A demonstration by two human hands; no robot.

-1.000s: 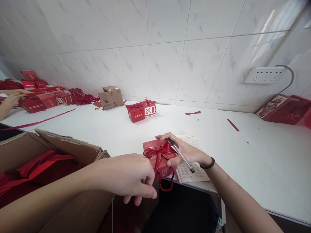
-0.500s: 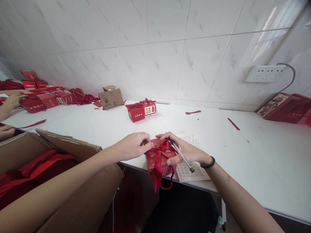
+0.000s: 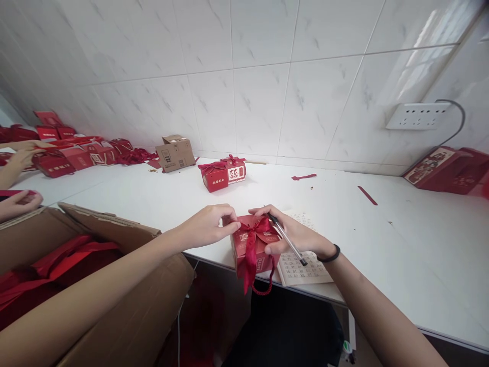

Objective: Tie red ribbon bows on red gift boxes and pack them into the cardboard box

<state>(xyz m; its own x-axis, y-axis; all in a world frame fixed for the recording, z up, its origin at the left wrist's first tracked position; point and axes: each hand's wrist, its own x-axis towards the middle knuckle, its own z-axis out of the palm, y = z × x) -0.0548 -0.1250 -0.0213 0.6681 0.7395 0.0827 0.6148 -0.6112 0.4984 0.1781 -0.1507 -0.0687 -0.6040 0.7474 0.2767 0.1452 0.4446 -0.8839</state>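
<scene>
Lifted since a second ago from low in front of the red box [image 3: 261, 262], the left hand [image 3: 208, 224] in the head view now pinches its ribbon [image 3: 250, 259]. Right hand [image 3: 292, 232] grips the box, pen [image 3: 290, 242] tucked between fingers, at the worktop [image 3: 412, 265] edge beside a notebook [image 3: 305, 272].

囍 on white label [image 3: 236, 174] of red box [image 3: 216, 180]

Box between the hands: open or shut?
Shut: the box has its top flaps folded over, and a red bow sits across them. The right hand rests against it.
</scene>
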